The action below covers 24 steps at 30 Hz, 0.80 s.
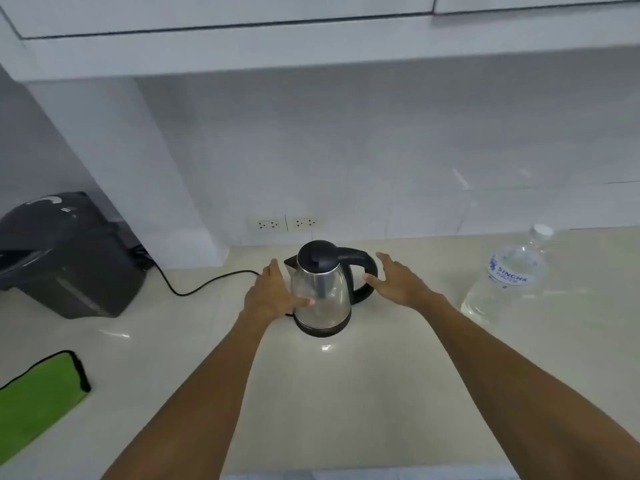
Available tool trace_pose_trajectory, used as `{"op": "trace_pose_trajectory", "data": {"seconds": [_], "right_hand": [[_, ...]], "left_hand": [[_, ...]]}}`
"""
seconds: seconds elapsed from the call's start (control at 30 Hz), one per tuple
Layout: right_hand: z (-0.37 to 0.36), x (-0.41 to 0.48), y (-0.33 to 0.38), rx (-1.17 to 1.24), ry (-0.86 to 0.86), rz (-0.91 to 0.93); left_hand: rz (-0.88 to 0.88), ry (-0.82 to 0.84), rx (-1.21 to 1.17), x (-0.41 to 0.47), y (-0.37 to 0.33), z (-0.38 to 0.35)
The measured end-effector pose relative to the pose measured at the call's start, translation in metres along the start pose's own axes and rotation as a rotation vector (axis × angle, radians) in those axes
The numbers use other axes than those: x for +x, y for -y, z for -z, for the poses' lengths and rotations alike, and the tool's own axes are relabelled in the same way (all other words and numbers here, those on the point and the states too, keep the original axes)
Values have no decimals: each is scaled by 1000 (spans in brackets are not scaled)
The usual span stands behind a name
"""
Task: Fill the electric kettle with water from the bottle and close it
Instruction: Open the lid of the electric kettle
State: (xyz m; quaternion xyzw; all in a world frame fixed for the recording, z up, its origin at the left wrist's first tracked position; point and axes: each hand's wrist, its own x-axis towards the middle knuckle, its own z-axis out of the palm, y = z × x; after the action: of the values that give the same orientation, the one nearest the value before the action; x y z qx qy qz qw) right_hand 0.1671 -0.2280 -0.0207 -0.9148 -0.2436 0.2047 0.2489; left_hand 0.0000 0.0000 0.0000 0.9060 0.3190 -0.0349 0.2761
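Observation:
A steel electric kettle (322, 296) with a black lid, black handle and black base stands upright on the pale counter (346, 403), its lid down. My left hand (273, 292) is open against the kettle's left side, thumb touching the steel body. My right hand (398, 282) is open just right of the black handle, fingers spread, holding nothing. A clear plastic water bottle (509, 275) with a white cap and blue label stands at the right, apart from both hands.
A dark appliance (65, 258) sits at the left with a black cord (194, 289) trailing toward the kettle. A green cloth (38, 396) lies at the front left. Two wall sockets (285, 224) are behind the kettle. White cabinets hang overhead.

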Motion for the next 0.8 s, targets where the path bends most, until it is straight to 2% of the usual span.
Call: {"op": "trace_pose_trajectory", "data": {"seconds": [0.2,0.37,0.8], "right_hand": [[-11,16,-11,160,29,-6],[-18,22,-14,285,-28,94],[-15,20,-10,262,-127,189]], "left_hand": [[55,10,-154,17,7,-15],[8,6,-338,23,14,-25],[-33,-36,-530,16,12,-24]]}}
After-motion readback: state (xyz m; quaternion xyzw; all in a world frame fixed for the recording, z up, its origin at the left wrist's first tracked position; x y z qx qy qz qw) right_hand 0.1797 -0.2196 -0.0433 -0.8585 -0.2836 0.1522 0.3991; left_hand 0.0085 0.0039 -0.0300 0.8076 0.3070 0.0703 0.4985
